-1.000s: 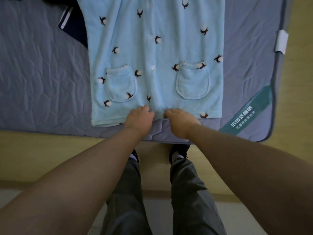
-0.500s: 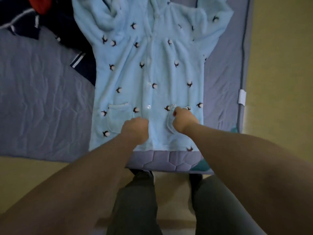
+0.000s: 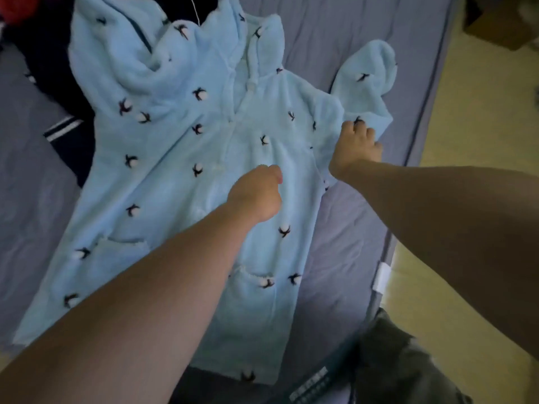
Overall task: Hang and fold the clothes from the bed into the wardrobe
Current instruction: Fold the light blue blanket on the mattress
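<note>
A light blue fleece robe (image 3: 180, 158) with small dark-and-white cotton motifs lies front up across the bed, hood toward the top and two pockets near the hem. My left hand (image 3: 256, 196) sits on the middle of the robe's chest with its fingers curled into a fist; no fabric shows inside it. My right hand (image 3: 355, 147) reaches to the right armpit and its curled fingers grip the base of the right sleeve (image 3: 367, 83), which lies bunched on the mattress.
Dark clothes (image 3: 43, 53), a red item (image 3: 17, 7) and a navy striped garment (image 3: 70, 135) lie at the upper left. The grey-purple mattress cover (image 3: 350, 228) ends at the right, beside yellow floor (image 3: 466, 141). A brown box (image 3: 501, 21) stands far right.
Both hands moved up from the hem over the pockets to the chest. My right hand went out to the right sleeve. The view turned and came closer.
</note>
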Demonstrator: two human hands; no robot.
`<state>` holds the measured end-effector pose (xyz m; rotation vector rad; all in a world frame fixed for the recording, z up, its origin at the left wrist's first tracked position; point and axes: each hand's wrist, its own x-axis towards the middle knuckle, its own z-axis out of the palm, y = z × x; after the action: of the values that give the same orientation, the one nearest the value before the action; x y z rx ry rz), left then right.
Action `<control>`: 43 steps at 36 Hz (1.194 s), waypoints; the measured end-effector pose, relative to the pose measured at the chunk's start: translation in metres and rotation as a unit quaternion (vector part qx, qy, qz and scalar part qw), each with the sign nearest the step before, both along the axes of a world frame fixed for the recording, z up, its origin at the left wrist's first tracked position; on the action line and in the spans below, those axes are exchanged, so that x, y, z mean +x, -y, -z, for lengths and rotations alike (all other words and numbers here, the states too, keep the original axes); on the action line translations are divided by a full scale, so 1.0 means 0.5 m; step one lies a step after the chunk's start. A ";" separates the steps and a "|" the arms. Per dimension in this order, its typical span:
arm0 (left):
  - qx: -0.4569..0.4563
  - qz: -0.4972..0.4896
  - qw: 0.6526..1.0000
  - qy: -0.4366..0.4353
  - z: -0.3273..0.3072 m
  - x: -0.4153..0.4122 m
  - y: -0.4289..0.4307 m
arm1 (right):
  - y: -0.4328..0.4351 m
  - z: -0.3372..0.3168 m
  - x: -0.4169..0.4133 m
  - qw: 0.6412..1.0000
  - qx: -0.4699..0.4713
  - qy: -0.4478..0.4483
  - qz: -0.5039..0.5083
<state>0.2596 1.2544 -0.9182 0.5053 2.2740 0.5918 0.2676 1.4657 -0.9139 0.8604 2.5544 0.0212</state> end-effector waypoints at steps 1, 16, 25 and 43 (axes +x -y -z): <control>0.023 -0.037 0.999 0.000 0.020 -0.001 -0.036 | -0.037 0.017 -0.026 1.000 0.013 0.011 -0.025; -0.033 -0.087 0.994 0.057 0.098 -0.018 -0.294 | -0.233 -0.032 -0.069 0.872 -0.024 0.054 -0.485; 0.072 -0.157 0.972 0.161 0.080 -0.010 -0.270 | -0.133 -0.077 -0.089 0.879 -0.405 0.160 0.195; 0.178 -0.483 0.660 0.548 0.044 0.221 0.000 | 0.121 -0.030 -0.032 0.641 -0.587 -0.057 0.491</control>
<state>0.3699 1.2542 -0.9405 -0.8389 1.0262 1.3826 0.2513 1.4054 -0.8988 1.4069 1.2280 -1.7838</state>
